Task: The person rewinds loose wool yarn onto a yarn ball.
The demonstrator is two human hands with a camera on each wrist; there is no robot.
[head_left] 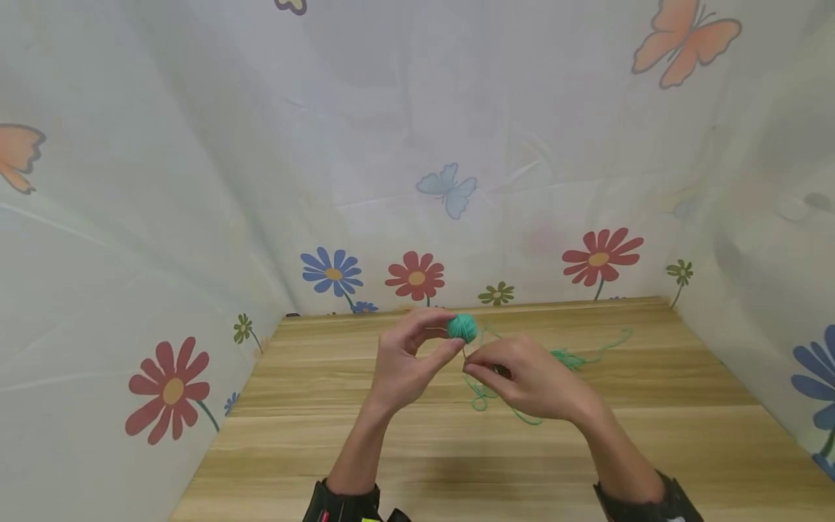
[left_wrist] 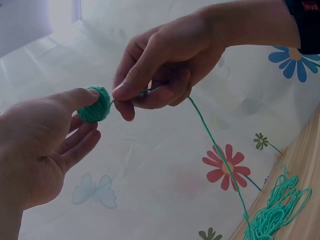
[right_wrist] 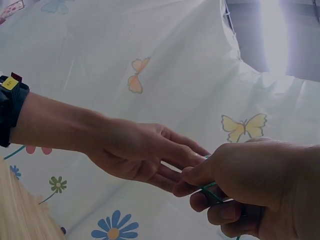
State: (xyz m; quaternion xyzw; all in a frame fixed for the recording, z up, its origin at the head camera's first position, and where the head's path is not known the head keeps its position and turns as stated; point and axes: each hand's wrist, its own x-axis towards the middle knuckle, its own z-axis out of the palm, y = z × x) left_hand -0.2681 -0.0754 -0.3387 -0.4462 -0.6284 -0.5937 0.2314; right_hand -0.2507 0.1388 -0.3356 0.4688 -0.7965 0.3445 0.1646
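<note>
A small ball of green yarn (head_left: 462, 328) is held above the table between the thumb and fingers of my left hand (head_left: 406, 362). Just to its right, my right hand (head_left: 531, 377) pinches the strand that leads off the ball. In the left wrist view the yarn ball (left_wrist: 96, 105) shows its wound layers, and the strand (left_wrist: 215, 145) passes through the right hand's curled fingers, then hangs down to a loose heap of yarn (left_wrist: 275, 212). From the right wrist, the ball is mostly hidden behind the fingers.
Loose green yarn (head_left: 567, 358) lies on the wooden table (head_left: 313, 406) behind and right of my right hand, with stray loops nearer the hands. White curtains (head_left: 365, 145) printed with flowers and butterflies enclose the table at the back and sides.
</note>
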